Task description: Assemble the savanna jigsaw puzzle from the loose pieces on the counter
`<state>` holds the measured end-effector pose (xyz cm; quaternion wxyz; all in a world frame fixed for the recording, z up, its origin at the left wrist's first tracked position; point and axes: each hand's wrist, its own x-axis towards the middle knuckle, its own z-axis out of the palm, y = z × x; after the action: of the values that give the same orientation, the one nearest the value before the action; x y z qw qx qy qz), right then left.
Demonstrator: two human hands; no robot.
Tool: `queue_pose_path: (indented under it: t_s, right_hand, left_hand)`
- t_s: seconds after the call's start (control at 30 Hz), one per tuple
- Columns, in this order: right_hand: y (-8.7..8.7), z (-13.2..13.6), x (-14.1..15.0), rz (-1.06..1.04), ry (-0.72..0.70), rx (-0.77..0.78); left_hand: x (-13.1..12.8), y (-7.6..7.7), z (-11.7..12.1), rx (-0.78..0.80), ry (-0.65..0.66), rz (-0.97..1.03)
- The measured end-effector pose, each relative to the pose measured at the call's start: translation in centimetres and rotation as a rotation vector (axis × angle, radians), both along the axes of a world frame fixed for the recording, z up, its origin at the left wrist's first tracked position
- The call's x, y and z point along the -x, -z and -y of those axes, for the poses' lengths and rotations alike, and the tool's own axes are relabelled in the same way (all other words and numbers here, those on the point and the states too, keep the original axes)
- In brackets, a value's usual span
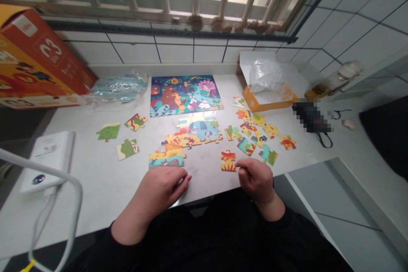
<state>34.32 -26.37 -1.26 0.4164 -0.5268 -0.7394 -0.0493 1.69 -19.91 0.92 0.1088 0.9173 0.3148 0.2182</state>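
My right hand [256,179] is closed, its index fingertip at the right edge of an orange-and-yellow puzzle piece [228,161] lying on the table. My left hand [164,185] rests on the table with curled fingers, against the lower edge of joined pieces showing a grey hippo [167,160]. Its palm side is hidden, and nothing shows in it. Just beyond is a larger joined part with a blue elephant [202,131]. Several loose pieces [247,146] lie to the right. On the left are three green-patterned pieces, one with a tree shape [108,131].
A picture board [186,95] lies at the back. Behind the loose pieces stands an open yellow box [270,101] with clear plastic. An orange carton [47,59], bagged masks [119,88] and a white device [47,157] with a cable are at left. A bottle [334,78] stands far right.
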Motion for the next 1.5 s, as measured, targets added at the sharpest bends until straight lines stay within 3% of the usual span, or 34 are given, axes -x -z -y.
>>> queue_pose_path:
  t_s: [1.5]
  right_hand:
    - [0.16,-0.07,0.09,0.001,0.008,0.010]
  left_hand:
    - [0.19,0.23,0.08,0.007,-0.001,-0.006]
